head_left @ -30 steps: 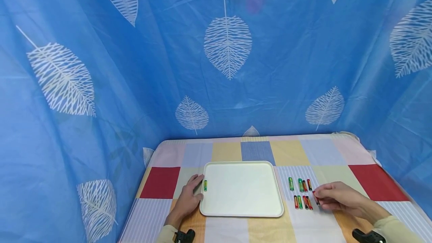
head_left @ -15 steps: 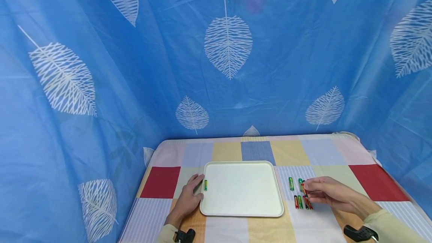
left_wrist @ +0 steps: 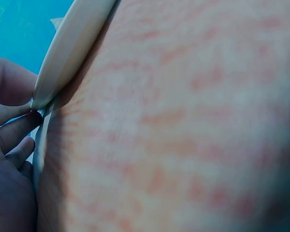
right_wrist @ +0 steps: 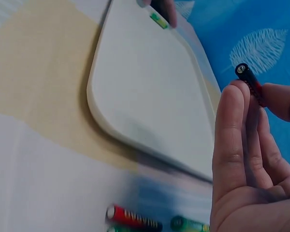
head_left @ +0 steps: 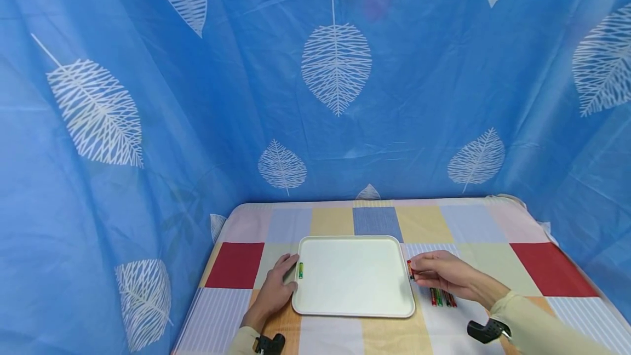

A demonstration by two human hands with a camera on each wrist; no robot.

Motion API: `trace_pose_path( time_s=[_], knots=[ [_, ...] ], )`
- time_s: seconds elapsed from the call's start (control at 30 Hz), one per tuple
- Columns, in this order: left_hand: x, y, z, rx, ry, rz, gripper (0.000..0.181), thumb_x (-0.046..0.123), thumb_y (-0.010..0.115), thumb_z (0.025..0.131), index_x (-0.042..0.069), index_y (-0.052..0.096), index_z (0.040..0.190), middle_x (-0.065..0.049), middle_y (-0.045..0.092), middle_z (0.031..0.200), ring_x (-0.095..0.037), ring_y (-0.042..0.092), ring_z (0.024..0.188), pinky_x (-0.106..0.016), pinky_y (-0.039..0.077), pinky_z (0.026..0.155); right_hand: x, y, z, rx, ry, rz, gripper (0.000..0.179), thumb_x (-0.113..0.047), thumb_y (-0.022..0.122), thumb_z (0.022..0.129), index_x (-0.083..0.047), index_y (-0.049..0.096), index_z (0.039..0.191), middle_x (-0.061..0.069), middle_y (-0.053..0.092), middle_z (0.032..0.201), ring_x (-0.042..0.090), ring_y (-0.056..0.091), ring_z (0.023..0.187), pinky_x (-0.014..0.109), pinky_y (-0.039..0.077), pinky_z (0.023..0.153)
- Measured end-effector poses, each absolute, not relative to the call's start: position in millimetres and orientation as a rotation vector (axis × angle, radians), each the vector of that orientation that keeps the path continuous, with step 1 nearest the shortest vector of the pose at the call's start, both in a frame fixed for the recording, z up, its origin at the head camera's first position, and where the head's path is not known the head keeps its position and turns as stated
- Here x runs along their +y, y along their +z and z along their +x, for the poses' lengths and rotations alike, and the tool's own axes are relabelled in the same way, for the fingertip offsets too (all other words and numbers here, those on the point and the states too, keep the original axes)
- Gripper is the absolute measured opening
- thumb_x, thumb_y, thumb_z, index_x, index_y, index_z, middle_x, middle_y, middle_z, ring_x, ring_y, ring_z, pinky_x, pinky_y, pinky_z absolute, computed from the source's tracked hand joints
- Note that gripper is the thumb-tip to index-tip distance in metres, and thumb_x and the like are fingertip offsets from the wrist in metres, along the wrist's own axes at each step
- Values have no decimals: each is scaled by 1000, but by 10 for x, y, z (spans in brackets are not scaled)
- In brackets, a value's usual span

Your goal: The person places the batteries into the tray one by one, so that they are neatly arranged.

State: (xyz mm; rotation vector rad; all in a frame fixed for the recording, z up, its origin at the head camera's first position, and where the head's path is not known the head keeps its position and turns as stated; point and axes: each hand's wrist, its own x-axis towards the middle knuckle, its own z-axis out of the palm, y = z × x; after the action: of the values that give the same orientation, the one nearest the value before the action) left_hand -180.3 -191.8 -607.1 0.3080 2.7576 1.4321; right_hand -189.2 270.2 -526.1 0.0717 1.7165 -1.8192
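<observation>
Lying relaxed with fairly straight fingers, the left hand [head_left: 275, 290] is touching the left rim of a cream tray [head_left: 356, 277]. Meanwhile, the right hand [head_left: 446, 274] is pinching a red-and-black battery [right_wrist: 252, 85] between its thumb and fingertips, and in the head view that battery is showing just beside the tray's right edge. On the tray, a small green battery [head_left: 300, 270] is lying near the left rim, close to the left fingertips. To the right of the tray, red and green batteries [head_left: 440, 297] are lying side by side on the patchwork tablecloth [head_left: 234, 265], the right hand partly covering them. Black devices [head_left: 485, 331] are sitting at both wrists beside pale sleeves [head_left: 539, 327], and a blue curtain [head_left: 227, 92] with white leaf prints is hanging behind the tablecloth
</observation>
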Motion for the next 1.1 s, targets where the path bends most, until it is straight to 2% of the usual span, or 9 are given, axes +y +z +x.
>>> trace_pose_path(
  time_s=[0.3,0.77,1.1],
  knots=[
    [-1917,-6053,-1806,2750,1424,308,70,-2,62,94,4,51,163,-28,37,172,-55,35,159,-76,28,126,2288,-5319,-1990,1700,-1835,18,36,-16,72,103,9,69,130,6,81,103,10,79,86,29,66,85],
    [-1914,-6032,-1787,2764,1412,278,71,-1,63,92,4,52,162,-29,38,171,-57,36,156,-80,27,124,1646,-5511,-2188,1701,-1837,-37,43,-14,74,100,15,67,131,7,81,97,11,79,83,29,67,82],
    [-1918,-6035,-1788,2765,1394,296,71,0,62,93,4,51,163,-28,37,172,-56,36,158,-78,28,125,1180,-5605,-2282,1682,-1867,-83,32,-9,72,99,13,71,122,5,80,91,10,78,80,26,66,76]
  ],
)
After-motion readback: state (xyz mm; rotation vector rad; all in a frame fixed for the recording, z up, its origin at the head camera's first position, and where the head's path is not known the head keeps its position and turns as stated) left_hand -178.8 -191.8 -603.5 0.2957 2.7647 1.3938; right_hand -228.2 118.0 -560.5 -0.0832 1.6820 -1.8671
